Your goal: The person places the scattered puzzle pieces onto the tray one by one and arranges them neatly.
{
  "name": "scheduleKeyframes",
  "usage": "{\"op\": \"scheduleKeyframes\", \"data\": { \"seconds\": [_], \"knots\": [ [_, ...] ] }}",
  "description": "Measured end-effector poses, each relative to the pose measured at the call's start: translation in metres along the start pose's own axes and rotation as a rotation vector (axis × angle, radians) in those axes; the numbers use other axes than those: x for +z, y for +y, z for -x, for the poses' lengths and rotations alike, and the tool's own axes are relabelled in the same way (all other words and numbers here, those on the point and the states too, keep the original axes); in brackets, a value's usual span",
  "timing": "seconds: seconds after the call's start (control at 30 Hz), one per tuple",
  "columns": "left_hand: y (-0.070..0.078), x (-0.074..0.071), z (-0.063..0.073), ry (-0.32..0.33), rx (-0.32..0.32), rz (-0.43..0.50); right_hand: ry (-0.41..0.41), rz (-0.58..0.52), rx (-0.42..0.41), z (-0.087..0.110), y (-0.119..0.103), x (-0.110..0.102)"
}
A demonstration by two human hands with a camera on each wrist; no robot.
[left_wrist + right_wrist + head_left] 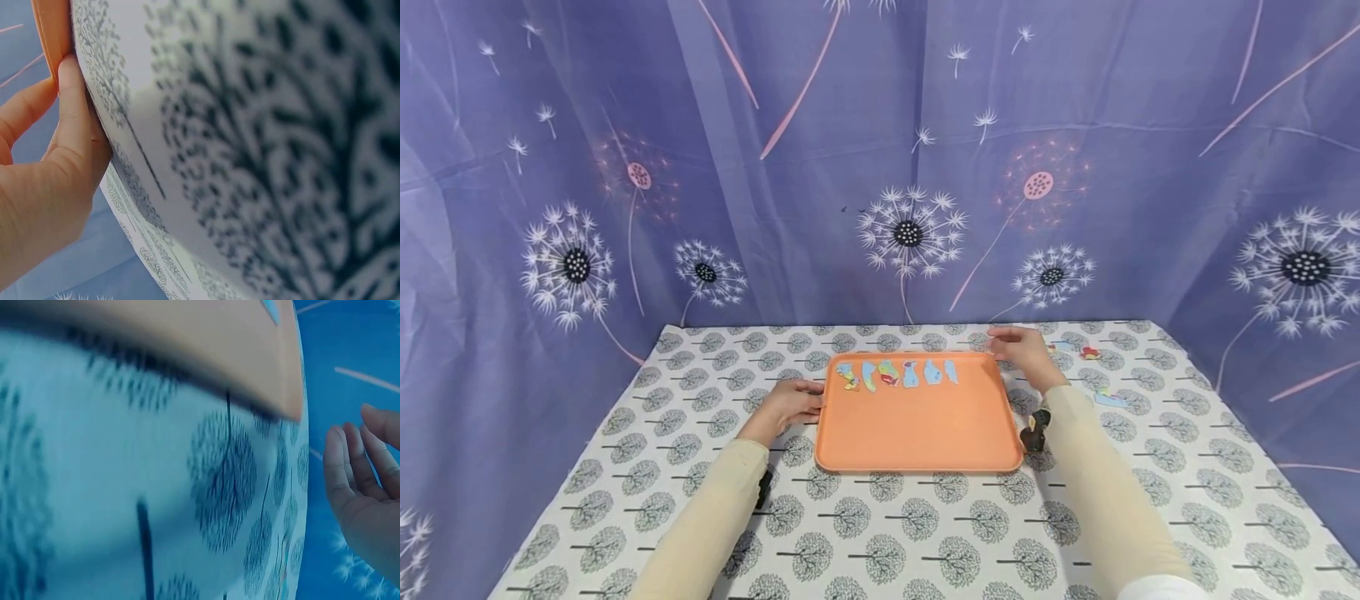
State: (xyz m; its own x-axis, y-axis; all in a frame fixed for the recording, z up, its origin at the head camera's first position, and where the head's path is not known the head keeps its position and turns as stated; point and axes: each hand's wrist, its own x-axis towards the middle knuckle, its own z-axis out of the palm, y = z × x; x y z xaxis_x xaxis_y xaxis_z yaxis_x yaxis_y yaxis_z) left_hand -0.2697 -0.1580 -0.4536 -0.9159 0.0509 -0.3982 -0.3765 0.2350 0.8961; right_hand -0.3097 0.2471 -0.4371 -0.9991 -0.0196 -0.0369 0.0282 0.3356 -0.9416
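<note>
An orange tray (917,425) lies on the patterned cloth, with several thin, colourful puzzle pieces (910,374) in a row along its far side. At the tray's left edge, my left hand (786,408) pinches the rim; the left wrist view shows the thumb (28,106) at the lip and the other fingers (74,112) against the side wall. My right hand (1022,354) is beside the far right corner, fingers loosely bent and holding nothing. In the right wrist view a gap shows between that hand (369,481) and the tray corner (287,394).
Right of the tray, beyond my right forearm, lie a red piece (1090,353) and a light blue piece (1109,398). A small dark brown figure (1033,432) is by the tray's right edge. Purple dandelion curtains (820,250) stand behind the table.
</note>
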Motion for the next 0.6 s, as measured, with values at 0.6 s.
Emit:
{"op": "scheduleKeyframes", "data": {
  "seconds": [0.6],
  "knots": [
    [0.0, 0.0, 0.0, -0.002, -0.007, 0.008, 0.002, 0.195, 0.029, 0.039, 0.025, -0.081]
  ]
}}
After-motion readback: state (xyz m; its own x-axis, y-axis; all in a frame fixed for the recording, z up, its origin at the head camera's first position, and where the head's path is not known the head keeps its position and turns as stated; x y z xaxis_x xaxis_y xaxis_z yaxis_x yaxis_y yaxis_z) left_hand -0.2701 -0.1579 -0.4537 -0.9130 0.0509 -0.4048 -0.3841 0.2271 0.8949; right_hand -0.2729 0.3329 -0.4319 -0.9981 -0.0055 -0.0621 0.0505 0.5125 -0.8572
